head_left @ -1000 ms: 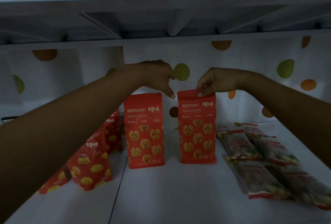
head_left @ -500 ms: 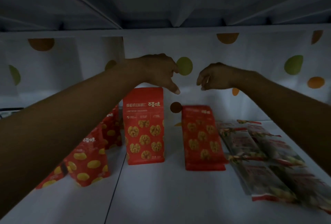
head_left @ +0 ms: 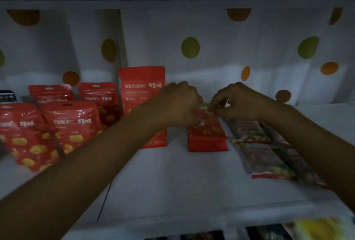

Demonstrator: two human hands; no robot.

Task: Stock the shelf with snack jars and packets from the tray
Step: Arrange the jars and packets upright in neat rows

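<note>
A red walnut packet (head_left: 207,138) lies tipped backward on the white shelf (head_left: 172,182). My left hand (head_left: 178,105) curls over its top left edge. From the other side, my right hand (head_left: 236,103) pinches its top right corner. A second, identical red packet (head_left: 141,86) stands upright just to the left, partly hidden behind my left forearm.
Several red packets with yellow nuts (head_left: 71,122) stand at the left. Clear packets with red trim (head_left: 269,155) lie flat on the right. A dotted white wall backs the shelf and another shelf board hangs close overhead. A yellow packet (head_left: 322,228) shows on the level below.
The right red packet, held upright a second ago, fell backward after my right hand let go. Both hands have dropped down onto its top edge. The view has tilted downward.
</note>
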